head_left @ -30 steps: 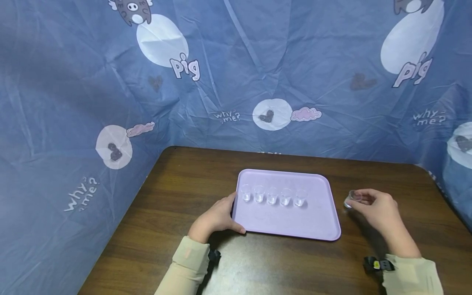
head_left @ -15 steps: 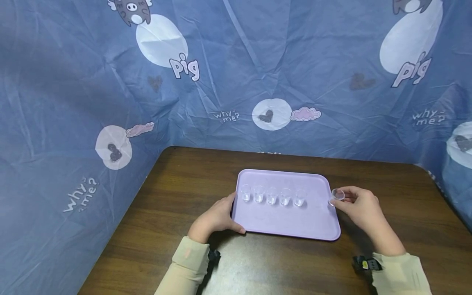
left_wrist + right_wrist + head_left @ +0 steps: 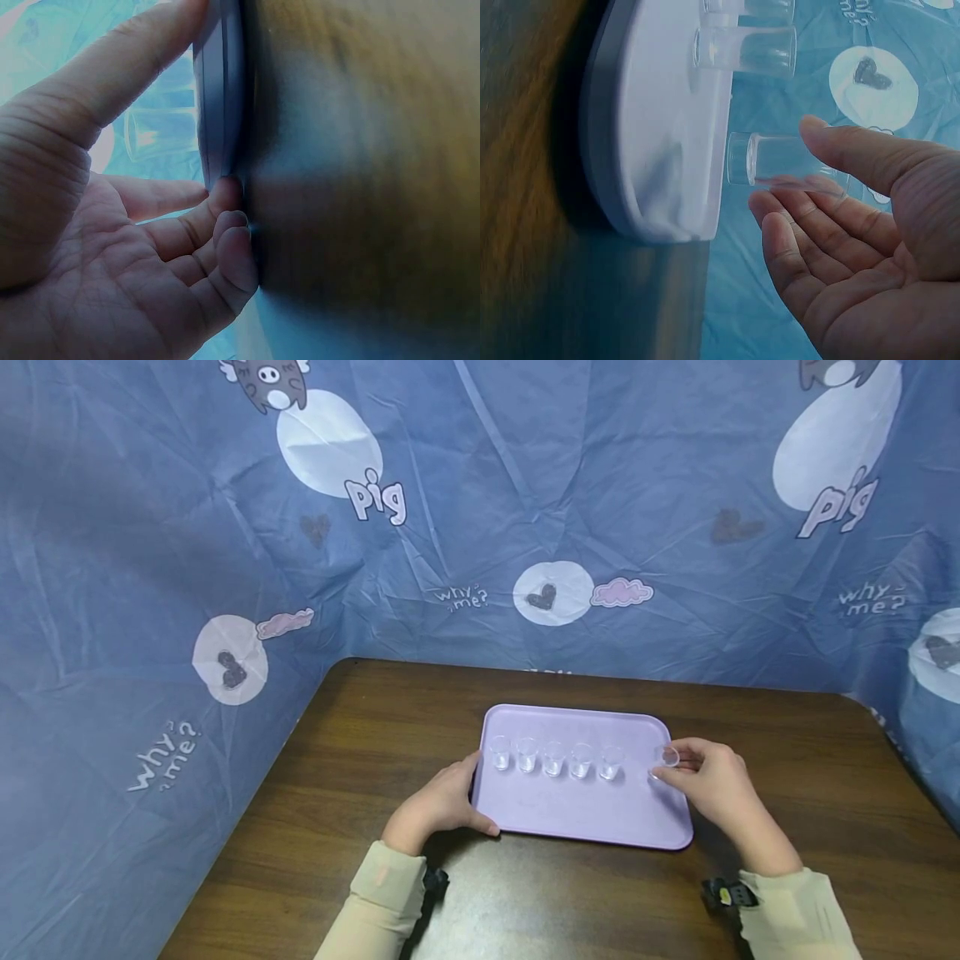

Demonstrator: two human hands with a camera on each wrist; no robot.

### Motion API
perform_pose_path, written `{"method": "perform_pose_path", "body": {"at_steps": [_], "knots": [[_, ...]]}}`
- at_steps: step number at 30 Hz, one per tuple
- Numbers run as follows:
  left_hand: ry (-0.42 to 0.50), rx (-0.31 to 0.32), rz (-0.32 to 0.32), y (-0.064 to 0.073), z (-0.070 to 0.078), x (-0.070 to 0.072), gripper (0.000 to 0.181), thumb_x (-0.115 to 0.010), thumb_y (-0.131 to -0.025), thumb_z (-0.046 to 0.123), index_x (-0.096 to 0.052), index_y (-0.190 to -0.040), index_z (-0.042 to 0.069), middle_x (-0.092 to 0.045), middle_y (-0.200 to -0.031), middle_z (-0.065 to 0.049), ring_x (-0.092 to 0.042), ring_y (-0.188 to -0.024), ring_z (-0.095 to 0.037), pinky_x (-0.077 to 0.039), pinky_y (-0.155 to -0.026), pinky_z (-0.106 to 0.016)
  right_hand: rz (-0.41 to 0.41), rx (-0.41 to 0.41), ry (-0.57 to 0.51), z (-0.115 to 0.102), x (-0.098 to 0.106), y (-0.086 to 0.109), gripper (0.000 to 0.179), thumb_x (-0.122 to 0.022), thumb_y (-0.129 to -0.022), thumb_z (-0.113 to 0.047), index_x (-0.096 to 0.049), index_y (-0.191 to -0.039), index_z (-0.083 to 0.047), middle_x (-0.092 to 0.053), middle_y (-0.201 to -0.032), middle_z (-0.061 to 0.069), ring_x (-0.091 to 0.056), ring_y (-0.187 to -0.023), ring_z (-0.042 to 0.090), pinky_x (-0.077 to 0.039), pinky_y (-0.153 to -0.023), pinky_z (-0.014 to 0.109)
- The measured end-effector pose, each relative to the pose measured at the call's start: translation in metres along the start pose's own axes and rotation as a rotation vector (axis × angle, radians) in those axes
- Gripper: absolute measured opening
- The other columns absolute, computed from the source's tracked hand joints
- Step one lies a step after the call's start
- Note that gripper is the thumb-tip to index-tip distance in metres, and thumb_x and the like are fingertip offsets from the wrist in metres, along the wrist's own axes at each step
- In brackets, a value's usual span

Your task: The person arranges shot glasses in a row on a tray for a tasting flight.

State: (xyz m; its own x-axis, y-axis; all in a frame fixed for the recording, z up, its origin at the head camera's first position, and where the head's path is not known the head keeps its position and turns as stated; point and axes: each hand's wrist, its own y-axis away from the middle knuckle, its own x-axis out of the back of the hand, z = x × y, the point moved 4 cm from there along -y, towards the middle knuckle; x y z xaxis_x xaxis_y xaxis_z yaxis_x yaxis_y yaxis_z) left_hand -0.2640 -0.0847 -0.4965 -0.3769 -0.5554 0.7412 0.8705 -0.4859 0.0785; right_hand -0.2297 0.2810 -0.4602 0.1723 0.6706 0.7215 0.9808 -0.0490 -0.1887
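A lilac tray [image 3: 570, 814] lies on the table with several small clear shot glasses [image 3: 553, 760] standing on it in a row. My left hand [image 3: 438, 802] holds the tray's near left corner, thumb at the front edge and fingers at the left side. In the left wrist view, the curled fingertips [image 3: 236, 259] press against the rim, low by the table. Over the tray's right part, my right hand [image 3: 712, 781] pinches another shot glass [image 3: 664, 758] between thumb and fingers. The right wrist view shows this upright glass [image 3: 780, 157] raised above the tray surface, its base toward the tray.
The brown wooden table [image 3: 375, 727] extends around the tray on all sides. A blue printed cloth [image 3: 450, 527] hangs behind the table and along its left and right sides.
My right hand has carried its shot glass leftward from the table beside the tray, across the right rim, to above the tray. The left hand and the row of glasses have stayed put.
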Motion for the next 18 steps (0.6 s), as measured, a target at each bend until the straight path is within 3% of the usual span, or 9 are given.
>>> {"method": "perform_pose_path", "body": {"at_steps": [18], "knots": [[0.003,0.002,-0.008,0.002,0.001,0.001,0.12,-0.101,-0.06,0.025,-0.032,-0.154,-0.006,-0.052,-0.142,-0.025,-0.051,-0.128,-0.037,-0.04,-0.106,-0.048,-0.061,-0.024,-0.024,-0.007,-0.019,-0.003,0.037,-0.088,-0.08,-0.013,-0.072,-0.108,0.006,-0.073,-0.099,0.017,-0.07,-0.087,0.029,-0.058,-0.072,0.039]]}}
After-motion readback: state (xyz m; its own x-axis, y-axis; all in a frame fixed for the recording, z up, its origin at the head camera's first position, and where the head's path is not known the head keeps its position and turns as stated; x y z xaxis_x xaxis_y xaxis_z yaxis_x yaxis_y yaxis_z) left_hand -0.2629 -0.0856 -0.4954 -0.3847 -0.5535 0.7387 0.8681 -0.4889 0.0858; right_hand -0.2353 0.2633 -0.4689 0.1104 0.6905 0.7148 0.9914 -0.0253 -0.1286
